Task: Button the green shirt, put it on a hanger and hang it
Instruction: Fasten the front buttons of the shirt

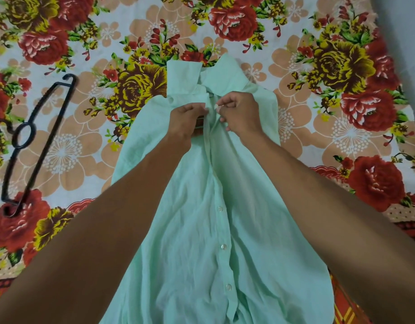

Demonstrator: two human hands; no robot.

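Note:
A pale green shirt (pixel 201 230) lies flat on the flowered bedsheet, collar at the far end and hem toward me. Three white buttons show fastened along the lower placket. My left hand (pixel 185 122) pinches the left edge of the placket just below the collar. Opposite it, my right hand (pixel 241 113) pinches the right edge, with a small white button between its fingertips. The two hands nearly touch over the placket. A black plastic hanger (pixel 35 141) lies flat on the sheet at the far left, apart from the shirt.
The flowered bedsheet (pixel 342 90) covers the whole surface in view. A red patterned border runs along its near right side (pixel 346 307). A grey wall or edge shows at the top right corner.

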